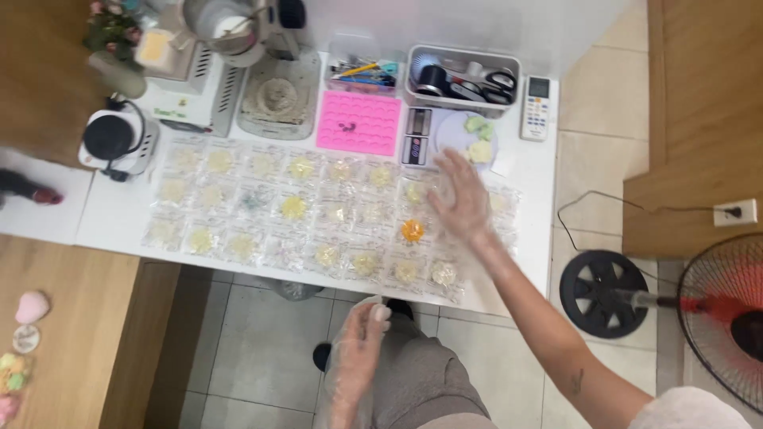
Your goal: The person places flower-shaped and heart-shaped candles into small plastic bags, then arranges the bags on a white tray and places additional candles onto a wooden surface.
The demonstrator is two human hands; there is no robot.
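Observation:
Several clear packets [294,208], each with a pale yellow flower-shaped piece inside, lie in rows on a white table [119,214]. One packet holds an orange piece [412,231]. My right hand [462,199], in a thin clear plastic glove, hovers flat with spread fingers over the right end of the rows. It holds nothing. My left hand [359,338], also gloved, hangs below the table's front edge above my knee, fingers loosely curled and empty.
At the back stand a pink silicone mould [359,123], a small scale with a white plate [465,137], a grey bin of tools [462,78], a remote control [537,108], a mixer [274,95] and a small hotplate [115,141]. A floor fan [715,310] stands at the right.

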